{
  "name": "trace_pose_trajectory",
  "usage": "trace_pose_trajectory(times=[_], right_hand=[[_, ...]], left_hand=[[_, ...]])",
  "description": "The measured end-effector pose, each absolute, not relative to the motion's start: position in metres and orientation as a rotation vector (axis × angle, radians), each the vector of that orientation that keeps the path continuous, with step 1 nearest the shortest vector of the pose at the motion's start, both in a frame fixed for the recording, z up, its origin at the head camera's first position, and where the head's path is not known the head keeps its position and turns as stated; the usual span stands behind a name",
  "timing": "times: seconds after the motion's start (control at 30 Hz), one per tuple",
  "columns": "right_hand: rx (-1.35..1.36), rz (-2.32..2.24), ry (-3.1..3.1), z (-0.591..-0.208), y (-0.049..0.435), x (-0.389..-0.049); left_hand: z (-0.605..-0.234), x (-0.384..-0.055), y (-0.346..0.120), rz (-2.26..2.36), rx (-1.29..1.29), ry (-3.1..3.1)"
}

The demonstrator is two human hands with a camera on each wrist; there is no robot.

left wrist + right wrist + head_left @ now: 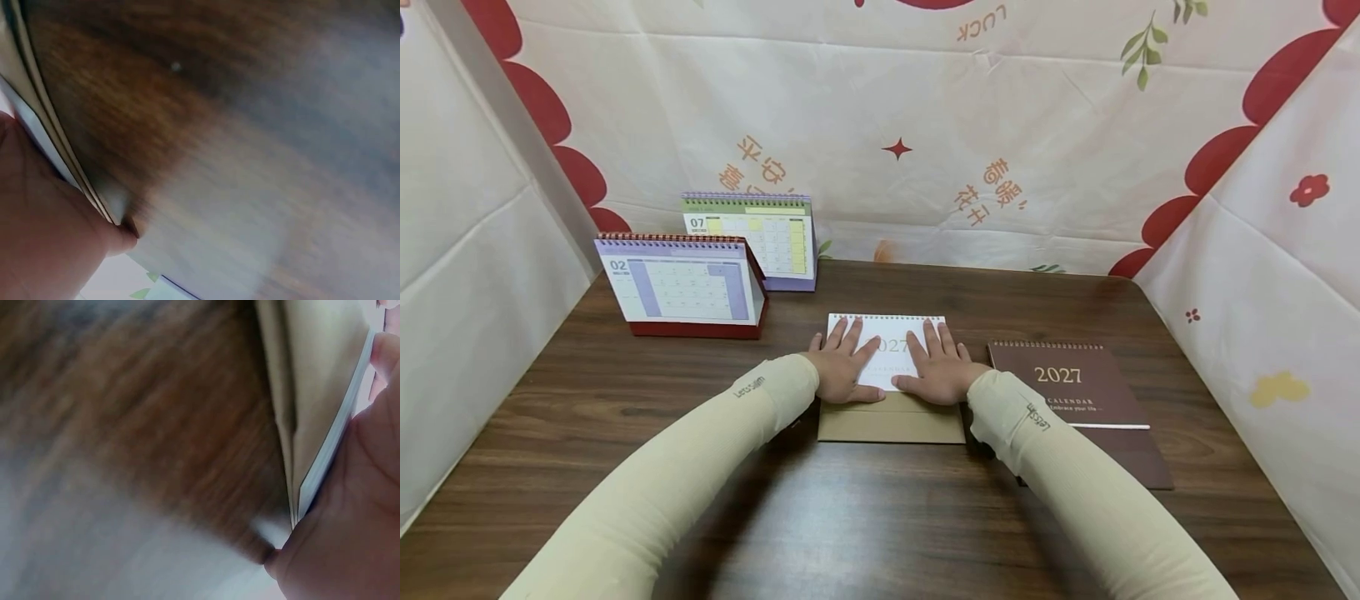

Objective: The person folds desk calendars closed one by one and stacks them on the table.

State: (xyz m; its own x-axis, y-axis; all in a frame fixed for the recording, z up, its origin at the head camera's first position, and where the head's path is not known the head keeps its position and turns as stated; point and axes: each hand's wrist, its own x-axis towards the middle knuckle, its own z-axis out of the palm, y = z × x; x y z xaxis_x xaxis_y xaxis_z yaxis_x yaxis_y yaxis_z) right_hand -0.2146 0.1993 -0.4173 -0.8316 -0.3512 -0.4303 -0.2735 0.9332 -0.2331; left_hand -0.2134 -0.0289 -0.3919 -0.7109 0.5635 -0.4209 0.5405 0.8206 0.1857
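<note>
A tan-backed desk calendar (891, 427) with a white 2027 cover page lies flat on the table, its coil binding at the far edge. My left hand (844, 369) rests on its left half, fingers spread and straight. On the right half my right hand (942, 372) lies the same way, palm down. Part of the printed cover shows between the two thumbs. In the left wrist view the calendar's layered edge (62, 144) runs beside the left hand. The right wrist view shows the tan board (319, 394) and white pages against the right palm.
A brown 2027 calendar (1093, 379) lies flat at the right, partly under the right forearm. At the back left stand a red-based calendar (688, 287) and a purple-based calendar (786, 250). Printed cloth (865, 108) hangs behind and along both sides of the wooden table (842, 517).
</note>
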Motion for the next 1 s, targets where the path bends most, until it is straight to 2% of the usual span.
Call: trace_pose_trajectory(times=[0.23,0.47,0.63,0.77,1.0], right_hand=[[-0.469,-0.308,2.626,-0.399,0.197,-0.206],[-0.528,-0.642,2.789,-0.391,0.207,-0.209],[-0.25,-0.836,2.982,-0.389,0.218,-0.207],[-0.079,-0.775,3.021,-0.39,0.228,-0.203],[-0.176,-0.571,2.881,-0.392,0.225,-0.2]], left_hand=[[-0.401,-0.226,-0.03,0.191,0.813,2.523],[-0.399,-0.231,-0.045,0.574,0.849,2.61],[-0.4,-0.222,-0.056,0.769,0.631,2.753],[-0.394,-0.216,-0.06,0.745,0.434,2.868],[-0.394,-0.212,-0.064,0.657,0.404,2.86]])
